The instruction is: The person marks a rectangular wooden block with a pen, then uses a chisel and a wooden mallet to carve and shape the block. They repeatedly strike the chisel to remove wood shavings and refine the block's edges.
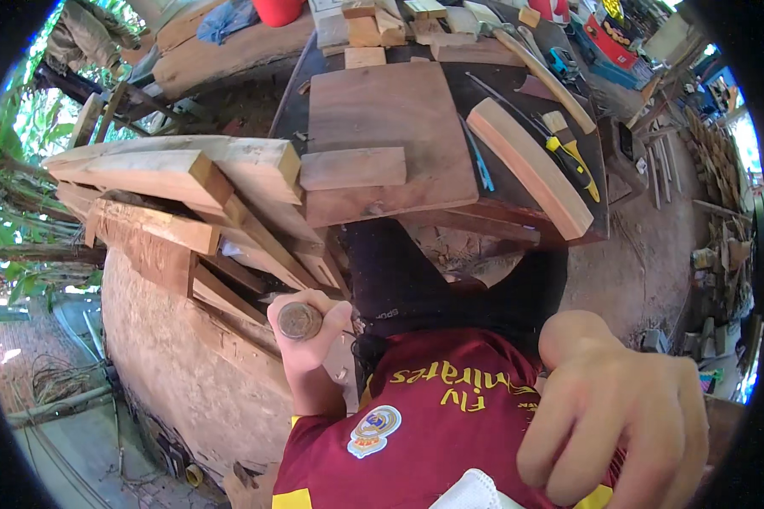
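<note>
My left hand is closed around the round wooden handle of a tool, its butt end facing up. The rest of this tool is mostly hidden by the hand. Right beside it stand several joined wooden beams. My right hand is raised in front of my dark red shirt, close to the view. Its fingers bend loosely downward, slightly apart, and nothing shows in them; the palm side is hidden. A piece of white cloth shows at the bottom edge.
Ahead stands a dark table with a flat wooden board, a small block on it, a curved wooden piece, a yellow-and-black screwdriver and a blue pen-like stick. Wood offcuts lie behind. A large slab is at left.
</note>
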### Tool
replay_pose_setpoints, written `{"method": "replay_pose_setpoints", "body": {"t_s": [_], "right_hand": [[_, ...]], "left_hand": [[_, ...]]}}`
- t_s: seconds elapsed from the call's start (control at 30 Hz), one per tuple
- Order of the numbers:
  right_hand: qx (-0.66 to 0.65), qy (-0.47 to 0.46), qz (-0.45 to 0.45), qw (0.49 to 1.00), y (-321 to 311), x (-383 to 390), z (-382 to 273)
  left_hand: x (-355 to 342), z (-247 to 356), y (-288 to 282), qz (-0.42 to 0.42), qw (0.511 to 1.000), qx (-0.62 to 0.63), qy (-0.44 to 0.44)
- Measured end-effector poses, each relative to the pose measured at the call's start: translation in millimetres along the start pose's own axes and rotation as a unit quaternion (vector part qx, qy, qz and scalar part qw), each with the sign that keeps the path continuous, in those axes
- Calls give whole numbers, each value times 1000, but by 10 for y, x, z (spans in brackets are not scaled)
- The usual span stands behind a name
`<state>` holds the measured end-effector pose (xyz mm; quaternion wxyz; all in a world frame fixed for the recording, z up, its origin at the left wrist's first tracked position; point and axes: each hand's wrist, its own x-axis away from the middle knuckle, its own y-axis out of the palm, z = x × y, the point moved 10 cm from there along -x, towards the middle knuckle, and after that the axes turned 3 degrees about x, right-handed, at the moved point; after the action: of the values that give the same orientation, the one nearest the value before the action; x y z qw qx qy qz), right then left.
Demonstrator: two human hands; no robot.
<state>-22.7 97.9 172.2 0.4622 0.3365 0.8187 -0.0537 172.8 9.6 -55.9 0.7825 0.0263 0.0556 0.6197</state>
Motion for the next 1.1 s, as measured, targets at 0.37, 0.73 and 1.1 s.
{"method": "replay_pose_setpoints", "body": {"t_s": [0.37, 0.73, 1.1], "right_hand": [[-35, -45, -13, 998, -52, 151, -329], [-35, -109, 13, 993, -466, 467, -982], [-25, -146, 50, 988, -888, 775, -1272]], "left_hand": [[188, -89, -206, 82, 997, -8, 10], [-330, 46, 585, 10, 995, -98, -8], [-416, 70, 858, 20, 990, -141, -8]]}}
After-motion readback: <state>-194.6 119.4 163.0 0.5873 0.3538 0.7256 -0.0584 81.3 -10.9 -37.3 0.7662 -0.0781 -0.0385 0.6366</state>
